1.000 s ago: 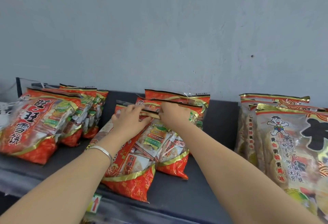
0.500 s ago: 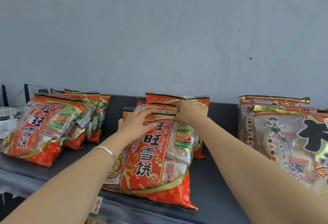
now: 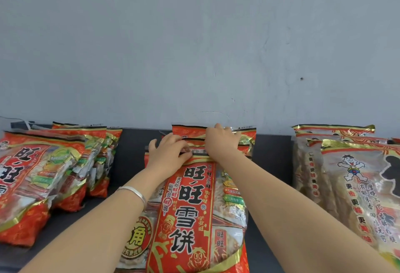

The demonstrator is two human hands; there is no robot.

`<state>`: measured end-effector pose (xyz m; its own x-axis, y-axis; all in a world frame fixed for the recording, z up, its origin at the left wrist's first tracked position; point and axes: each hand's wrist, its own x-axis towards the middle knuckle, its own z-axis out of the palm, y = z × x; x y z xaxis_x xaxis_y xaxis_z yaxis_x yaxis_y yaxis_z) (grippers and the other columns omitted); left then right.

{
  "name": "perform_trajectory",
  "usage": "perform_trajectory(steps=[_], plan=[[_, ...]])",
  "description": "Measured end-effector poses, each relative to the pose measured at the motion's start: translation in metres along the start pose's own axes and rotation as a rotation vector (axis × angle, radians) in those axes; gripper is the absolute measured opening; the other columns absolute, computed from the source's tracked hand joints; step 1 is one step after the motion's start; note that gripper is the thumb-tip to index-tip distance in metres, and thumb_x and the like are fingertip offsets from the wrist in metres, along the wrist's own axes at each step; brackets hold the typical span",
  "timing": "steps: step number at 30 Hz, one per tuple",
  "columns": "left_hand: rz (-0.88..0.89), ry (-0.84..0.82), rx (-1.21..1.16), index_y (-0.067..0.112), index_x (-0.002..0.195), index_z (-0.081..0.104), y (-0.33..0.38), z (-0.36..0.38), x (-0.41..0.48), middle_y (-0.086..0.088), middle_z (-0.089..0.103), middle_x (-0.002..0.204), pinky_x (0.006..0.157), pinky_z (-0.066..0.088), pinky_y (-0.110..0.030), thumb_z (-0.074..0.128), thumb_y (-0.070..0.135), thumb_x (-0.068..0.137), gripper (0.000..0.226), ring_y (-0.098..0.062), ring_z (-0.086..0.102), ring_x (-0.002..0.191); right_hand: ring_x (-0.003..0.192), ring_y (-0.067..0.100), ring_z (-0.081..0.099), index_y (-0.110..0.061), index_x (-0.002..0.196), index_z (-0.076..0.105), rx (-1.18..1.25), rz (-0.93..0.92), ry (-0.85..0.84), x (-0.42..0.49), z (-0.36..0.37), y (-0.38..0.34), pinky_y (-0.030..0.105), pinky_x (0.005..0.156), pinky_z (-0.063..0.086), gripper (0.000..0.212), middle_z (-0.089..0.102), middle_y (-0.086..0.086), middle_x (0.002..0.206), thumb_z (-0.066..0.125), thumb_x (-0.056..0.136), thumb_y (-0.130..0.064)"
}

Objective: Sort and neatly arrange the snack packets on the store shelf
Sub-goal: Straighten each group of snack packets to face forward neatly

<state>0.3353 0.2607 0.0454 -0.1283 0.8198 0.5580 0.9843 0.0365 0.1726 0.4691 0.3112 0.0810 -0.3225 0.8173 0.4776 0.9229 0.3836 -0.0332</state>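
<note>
We record a bare grey wall (image 3: 194,45) filling the upper half of the view. A dark shelf (image 3: 270,160) runs along its foot, and the shelf's front lip falls below the frame.

On the right, a stack of pale packets (image 3: 350,186) printed with a cartoon boy is cut off by the frame edge, so we cannot count it. On the left, a leaning row of red packets (image 3: 36,177) is also clipped at the edge and overlaps too closely to count.

At centre shelf the front packet (image 3: 190,212) leans back, face towards us. It is red with gold trim, has large black characters down a central band, and has clear windows showing wrapped pieces. Its bottom is out of frame and both forearms cross its sides. Behind it stand the rear packets (image 3: 188,128), with only their red top strips visible.

The right hand (image 3: 223,143) curls its fingers over the top edge of the rear packets, the fingertips hidden beyond it. The left hand (image 3: 167,156) presses splayed, fairly straight fingers on the front packet's top seal and clasps nothing we can see. A silver bangle (image 3: 135,192) circles the left wrist.
</note>
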Motion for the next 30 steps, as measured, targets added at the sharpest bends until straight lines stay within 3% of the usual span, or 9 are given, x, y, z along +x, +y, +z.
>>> perform_trajectory(steps=[3, 6, 18, 22, 30], plan=[[0.035, 0.012, -0.037, 0.032, 0.092, 0.055, 0.004, 0.005, 0.003, 0.010, 0.046, 0.135, 0.111, 0.015, -0.048, 0.048, 0.040, 0.093, 0.011, -0.012, 0.037, 0.129, 0.110, 0.031, 0.053, -0.019, 0.107, 0.056, 0.052, 0.066, -0.025, 0.001, 0.007, 0.005, 0.055, 0.102, 0.029, 0.021, 0.060, 0.006, 0.113, 0.046, 0.091, -0.009], [0.020, 0.032, -0.064, 0.030, 0.090, 0.057, 0.011, 0.009, 0.005, 0.008, 0.044, 0.138, 0.106, 0.025, -0.046, 0.050, 0.040, 0.093, 0.012, -0.014, 0.039, 0.128, 0.089, 0.027, 0.059, -0.022, 0.092, 0.048, 0.092, 0.071, 0.022, 0.002, 0.010, 0.014, 0.053, 0.101, 0.030, 0.019, 0.066, 0.002, 0.096, 0.044, 0.090, -0.004], [-0.034, 0.168, 0.015, 0.027, 0.111, 0.058, 0.048, 0.018, 0.008, 0.006, 0.052, 0.129, 0.094, 0.032, -0.042, 0.044, 0.044, 0.095, 0.027, -0.020, 0.043, 0.121, 0.118, 0.030, 0.050, -0.026, 0.112, 0.056, -0.068, 0.025, 0.087, 0.002, -0.005, 0.033, 0.060, 0.109, 0.023, 0.023, 0.062, 0.002, 0.111, 0.048, 0.094, -0.013], [-0.039, 0.189, 0.030, 0.028, 0.114, 0.056, 0.045, 0.025, 0.005, 0.007, 0.053, 0.128, 0.094, 0.033, -0.041, 0.043, 0.045, 0.095, 0.028, -0.020, 0.043, 0.122, 0.131, 0.034, 0.041, -0.025, 0.130, 0.047, -0.053, 0.057, 0.051, -0.006, 0.006, 0.034, 0.061, 0.109, 0.021, 0.034, 0.053, 0.006, 0.131, 0.048, 0.096, -0.022], [0.033, 0.234, -0.035, 0.029, 0.116, 0.054, 0.028, 0.018, 0.004, 0.009, 0.057, 0.123, 0.102, 0.026, -0.046, 0.044, 0.041, 0.095, 0.026, -0.018, 0.046, 0.120, 0.133, 0.033, 0.038, -0.021, 0.134, 0.046, -0.008, 0.059, 0.252, -0.022, 0.011, 0.017, 0.053, 0.108, 0.028, 0.036, 0.047, 0.007, 0.138, 0.041, 0.100, -0.025]])
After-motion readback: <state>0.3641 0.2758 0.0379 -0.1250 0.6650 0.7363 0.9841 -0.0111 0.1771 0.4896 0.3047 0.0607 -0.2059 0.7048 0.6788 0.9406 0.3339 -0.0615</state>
